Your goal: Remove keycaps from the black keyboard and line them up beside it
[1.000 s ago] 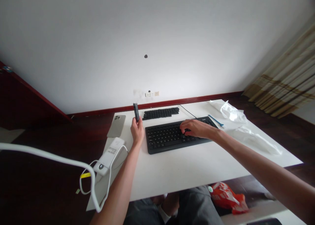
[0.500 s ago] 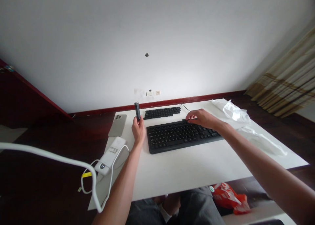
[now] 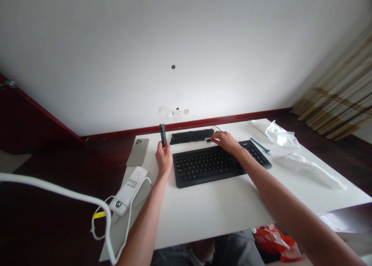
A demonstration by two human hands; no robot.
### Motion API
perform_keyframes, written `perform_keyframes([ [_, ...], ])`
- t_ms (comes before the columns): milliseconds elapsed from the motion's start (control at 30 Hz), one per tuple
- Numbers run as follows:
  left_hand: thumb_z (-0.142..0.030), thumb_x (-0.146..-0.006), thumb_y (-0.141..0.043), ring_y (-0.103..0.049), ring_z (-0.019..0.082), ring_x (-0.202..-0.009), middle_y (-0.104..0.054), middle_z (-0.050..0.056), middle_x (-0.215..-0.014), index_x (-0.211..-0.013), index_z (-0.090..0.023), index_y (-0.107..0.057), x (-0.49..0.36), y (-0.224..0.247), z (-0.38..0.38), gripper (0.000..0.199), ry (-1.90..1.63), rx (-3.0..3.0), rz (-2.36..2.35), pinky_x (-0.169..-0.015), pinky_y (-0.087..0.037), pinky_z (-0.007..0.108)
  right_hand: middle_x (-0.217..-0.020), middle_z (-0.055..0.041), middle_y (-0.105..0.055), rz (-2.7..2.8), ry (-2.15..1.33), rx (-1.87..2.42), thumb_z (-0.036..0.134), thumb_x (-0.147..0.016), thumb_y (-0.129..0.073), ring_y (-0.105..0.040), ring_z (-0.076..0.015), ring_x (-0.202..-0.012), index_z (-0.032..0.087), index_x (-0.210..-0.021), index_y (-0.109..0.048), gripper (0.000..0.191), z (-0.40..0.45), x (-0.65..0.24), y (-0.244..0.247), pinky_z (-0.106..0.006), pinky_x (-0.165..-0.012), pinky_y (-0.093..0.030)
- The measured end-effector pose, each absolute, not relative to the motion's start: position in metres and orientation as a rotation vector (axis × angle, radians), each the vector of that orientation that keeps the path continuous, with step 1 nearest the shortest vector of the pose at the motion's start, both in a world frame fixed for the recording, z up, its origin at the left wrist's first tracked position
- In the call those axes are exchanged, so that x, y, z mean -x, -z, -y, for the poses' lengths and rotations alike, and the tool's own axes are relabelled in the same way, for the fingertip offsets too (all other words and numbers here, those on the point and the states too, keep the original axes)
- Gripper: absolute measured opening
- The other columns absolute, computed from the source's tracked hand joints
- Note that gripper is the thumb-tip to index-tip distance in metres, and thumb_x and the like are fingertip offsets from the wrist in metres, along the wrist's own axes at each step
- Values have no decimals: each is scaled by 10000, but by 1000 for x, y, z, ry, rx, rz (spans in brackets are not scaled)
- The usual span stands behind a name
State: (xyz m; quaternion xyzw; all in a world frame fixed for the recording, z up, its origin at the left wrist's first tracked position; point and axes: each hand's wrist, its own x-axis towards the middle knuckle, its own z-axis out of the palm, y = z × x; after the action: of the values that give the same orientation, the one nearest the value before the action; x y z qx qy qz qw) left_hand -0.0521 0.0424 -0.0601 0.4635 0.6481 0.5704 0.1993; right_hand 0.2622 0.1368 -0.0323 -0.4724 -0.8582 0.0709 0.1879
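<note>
My left hand (image 3: 164, 157) is closed around the lower end of a narrow black strip (image 3: 163, 135), held upright left of the keyboard; its exact kind is unclear. A full-size black keyboard (image 3: 203, 168) lies in front of me on the white table. Behind it sits a block of black keycaps (image 3: 190, 135) laid in rows. My right hand (image 3: 225, 140) pinches a small black keycap (image 3: 209, 140) by the front right corner of that block. The right forearm crosses over the keyboard and covers some keys.
On the left lie a phone (image 3: 138, 152) and a white power bank (image 3: 129, 190) with a looped white cable (image 3: 109, 219). A blue tool (image 3: 260, 145) rests right of the keyboard, near crumpled white plastic bags (image 3: 280, 134). A red bag (image 3: 276, 240) is below the table's front edge (image 3: 174, 240).
My right hand has moved left from above the keyboard's back edge to the rows of keycaps, carrying a small keycap. The blue tool has come into sight. My left hand keeps its hold.
</note>
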Motion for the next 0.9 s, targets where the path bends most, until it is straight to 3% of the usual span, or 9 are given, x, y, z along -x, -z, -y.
perform_keyframes([
  [600, -567, -1004, -528, -688, 213, -790, -724, 34, -854, -1013, -236, -640, 50, 55, -40, 350, -1575, -1286, -1825, -681, -472, 268, -975, -65, -764, 2294, -162, 1355, 119, -906, -689, -698, -222, -844, 198, -916, -792, 130, -139, -252, 42, -324, -820, -533],
  [767, -538, -1009, -534, -688, 208, -780, -723, 31, -842, -1001, -237, -640, 51, 56, -41, 319, -1593, -1312, -1828, -680, -471, 261, -964, -67, -768, 2232, -149, 1311, 190, -915, -702, -693, -255, -910, 208, -910, -788, 88, -135, -250, 36, -362, -858, -537],
  [900, -493, -1027, -520, -684, 198, -754, -740, 42, -902, -1101, -236, -648, 48, 56, -39, 297, -1634, -1406, -1842, -675, -473, 263, -961, -54, -779, 2153, -312, 1227, 278, -932, -692, -698, -241, -881, 228, -903, -790, 114, -118, -236, 19, -370, -853, -540],
])
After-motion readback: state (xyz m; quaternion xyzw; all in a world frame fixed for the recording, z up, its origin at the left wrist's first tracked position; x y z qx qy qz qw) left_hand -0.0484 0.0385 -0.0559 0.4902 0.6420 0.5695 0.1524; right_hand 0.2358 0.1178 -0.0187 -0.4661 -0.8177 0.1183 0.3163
